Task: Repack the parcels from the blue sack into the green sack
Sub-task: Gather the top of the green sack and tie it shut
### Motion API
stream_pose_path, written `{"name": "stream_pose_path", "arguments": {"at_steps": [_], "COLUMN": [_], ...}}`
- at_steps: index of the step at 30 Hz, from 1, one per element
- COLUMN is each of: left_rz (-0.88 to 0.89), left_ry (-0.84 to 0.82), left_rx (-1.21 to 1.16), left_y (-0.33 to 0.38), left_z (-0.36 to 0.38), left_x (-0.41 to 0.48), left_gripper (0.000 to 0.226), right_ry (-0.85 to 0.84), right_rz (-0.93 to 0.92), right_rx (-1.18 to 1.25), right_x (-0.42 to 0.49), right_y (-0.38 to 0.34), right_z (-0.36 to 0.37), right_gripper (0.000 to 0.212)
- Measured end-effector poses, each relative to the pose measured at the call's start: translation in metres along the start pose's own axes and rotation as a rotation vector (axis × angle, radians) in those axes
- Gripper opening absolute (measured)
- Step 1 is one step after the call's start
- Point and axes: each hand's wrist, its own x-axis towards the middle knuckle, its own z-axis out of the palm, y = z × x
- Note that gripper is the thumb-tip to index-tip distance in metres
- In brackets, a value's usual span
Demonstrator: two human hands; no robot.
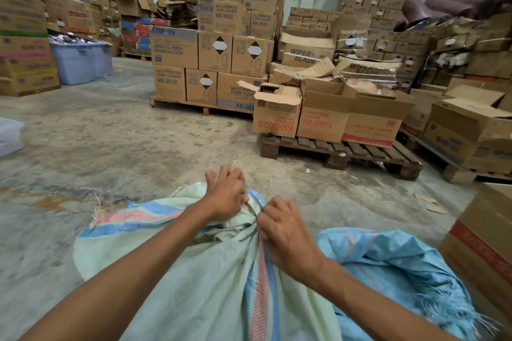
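Green sack (194, 285) at lower centre, bulging, neck bunched tight. Left hand (225, 196) and right hand (285, 232) side by side, both clenched round that gathered neck. Blue sack (388, 271) slumped just beside, lower right. Woven cloth: soft, floppy, likely slick; load probably heavy. Best gripped at the bunched neck, not the sides.

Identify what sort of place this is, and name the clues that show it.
Most likely a warehouse or stockroom: printed cartons stacked high along the walls, wooden pallets under them, and a bare, stained concrete floor.
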Motion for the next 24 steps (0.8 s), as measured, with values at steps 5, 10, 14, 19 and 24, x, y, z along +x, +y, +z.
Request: {"name": "stream_pose_path", "arguments": {"at_steps": [5,10,14,19,24], "left_rz": [0.176,0.125,-0.099,-0.380,-0.405], "left_ry": [0.048,0.062,0.136,-0.279,-0.453], "left_rx": [0.344,0.318,0.309,0.383,0.344], "left_y": [0.010,0.013,0.040,0.064,0.052], "left_z": [0.015,-0.002,-0.021,-0.007,0.023], "left_x": [-0.007,-0.008,-0.026,-0.037,-0.028], "left_gripper": [0.016,0.022,0.041,0.099,0.095], "right_ry": [-0.047,-0.026,-0.153,-0.601,-0.816], "right_rz": [0.016,0.116,0.354,0.601,0.766], "right_rx": [0.060,0.074,0.136,0.251,0.442], "right_x": [-0.022,-0.031,-0.052,-0.072,-0.074], "right_y": [-0.009,0.007,0.030,0.056,0.046], "right_z": [0.013,0.011,0.006,0.000,0.005], "right_gripper": [0.018,0.017,0.019,0.054,0.053]}}
